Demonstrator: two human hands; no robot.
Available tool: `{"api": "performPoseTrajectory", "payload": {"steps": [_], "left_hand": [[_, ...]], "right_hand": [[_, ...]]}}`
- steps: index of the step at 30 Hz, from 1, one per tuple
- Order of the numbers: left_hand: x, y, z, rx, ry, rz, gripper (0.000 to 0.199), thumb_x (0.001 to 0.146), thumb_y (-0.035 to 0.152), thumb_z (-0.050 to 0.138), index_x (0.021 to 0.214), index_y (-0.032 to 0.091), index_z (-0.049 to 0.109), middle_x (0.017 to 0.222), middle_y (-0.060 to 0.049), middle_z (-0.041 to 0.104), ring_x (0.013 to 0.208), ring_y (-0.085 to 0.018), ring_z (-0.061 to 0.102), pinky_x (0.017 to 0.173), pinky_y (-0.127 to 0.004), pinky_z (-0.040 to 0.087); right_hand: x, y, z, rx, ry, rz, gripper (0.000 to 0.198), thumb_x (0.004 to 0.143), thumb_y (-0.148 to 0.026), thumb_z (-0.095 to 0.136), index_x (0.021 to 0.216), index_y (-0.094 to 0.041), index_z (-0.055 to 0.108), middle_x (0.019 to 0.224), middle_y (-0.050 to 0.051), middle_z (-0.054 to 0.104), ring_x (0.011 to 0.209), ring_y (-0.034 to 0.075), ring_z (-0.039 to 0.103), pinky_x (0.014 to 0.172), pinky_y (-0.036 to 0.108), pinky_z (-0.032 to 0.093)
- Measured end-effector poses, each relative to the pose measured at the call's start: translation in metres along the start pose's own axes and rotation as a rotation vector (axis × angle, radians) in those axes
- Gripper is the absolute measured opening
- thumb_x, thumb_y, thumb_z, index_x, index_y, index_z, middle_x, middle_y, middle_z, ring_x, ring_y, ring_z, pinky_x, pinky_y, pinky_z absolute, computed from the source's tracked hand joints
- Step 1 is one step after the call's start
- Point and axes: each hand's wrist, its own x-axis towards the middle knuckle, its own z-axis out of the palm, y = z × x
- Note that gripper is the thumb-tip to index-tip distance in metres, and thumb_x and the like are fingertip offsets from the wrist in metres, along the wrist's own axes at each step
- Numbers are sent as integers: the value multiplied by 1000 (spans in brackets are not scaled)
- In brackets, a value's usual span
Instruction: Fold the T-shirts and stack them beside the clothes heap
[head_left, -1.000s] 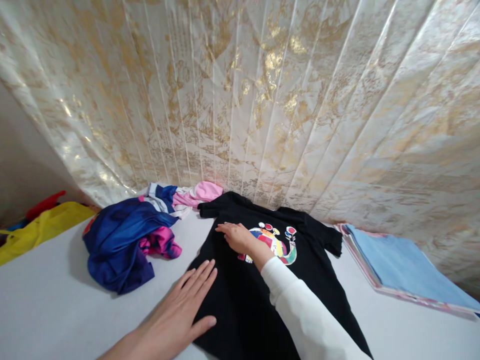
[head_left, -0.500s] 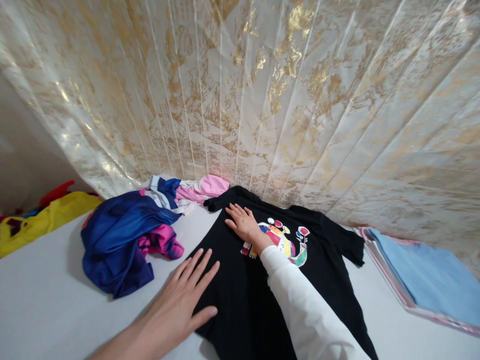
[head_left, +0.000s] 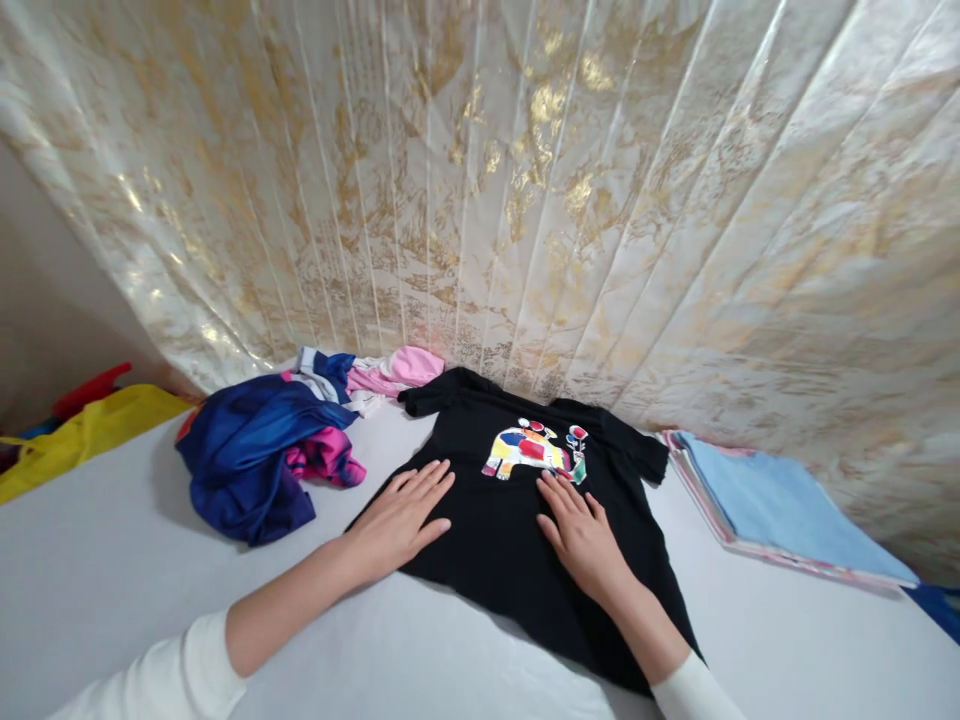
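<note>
A black T-shirt [head_left: 480, 530] lies spread out on the white tabletop, its collar and sleeves toward the curtain. On its chest is a colourful elephant print [head_left: 531, 450]. My left hand [head_left: 405, 515] rests flat on the shirt's left side, fingers stretched out. Just below the print, my right hand [head_left: 581, 535] lies on the fabric with its fingers extended, the tips close to the elephant. Neither hand grips anything.
Left of the shirt sits a crumpled blue and pink garment [head_left: 247, 455], with pink clothing [head_left: 405, 370] behind it. A folded stack topped by light blue cloth [head_left: 787, 500] lies at right. Yellow fabric [head_left: 97, 430] is at far left. A gold-patterned curtain [head_left: 480, 180] hangs behind.
My right hand has slid from the shirt's upper left down to below the print, uncovering the elephant. My left hand still lies at the shirt's left side. The view has shifted, showing the shirt's hem.
</note>
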Motion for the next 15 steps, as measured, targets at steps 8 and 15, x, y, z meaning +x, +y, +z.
{"api": "performPoseTrajectory", "payload": {"steps": [8,15], "left_hand": [[1,-10,5,31,46,43,56,99,47,39,149,23,28,156,-7,23,143,-22,20,113,-40,20],[3,-19,3,35,68,1,59,97,52,39,149,26,28,156,-6,22,143,-24,21,113,-41,18]], "right_hand": [[-14,-37,-8,191,-100,-413,51,92,-32,47,142,-26,41,154,5,31,142,20,26,112,41,30],[-9,28,9,57,68,-128,45,93,-30,46,137,-19,47,151,12,37,140,23,31,110,45,32]]}}
